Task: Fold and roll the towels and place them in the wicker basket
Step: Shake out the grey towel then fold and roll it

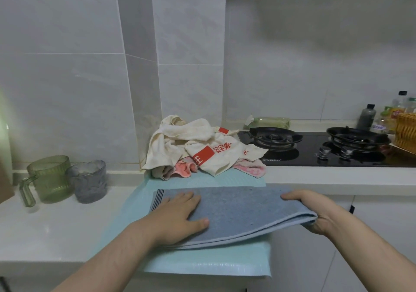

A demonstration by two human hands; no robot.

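A folded blue towel (pixel 243 210) lies on a light green mat (pixel 202 260) on the counter. My left hand (pixel 180 213) presses flat on the towel's left part, fingers spread. My right hand (pixel 315 213) grips the towel's right end, which hangs past the mat's edge, fingers on top and thumb below. Behind the towel a heap of cream towels with red print (pixel 198 147) sits over a pink towel (pixel 249 168). The wicker basket (pixel 406 132) stands at the far right edge, partly cut off.
A green handled cup (pixel 48 179) and a grey cup (pixel 89 180) stand on the counter at left. A black gas hob (pixel 315 150) with two burners fills the right back. Bottles (pixel 367 117) stand behind it. The tiled wall is close behind.
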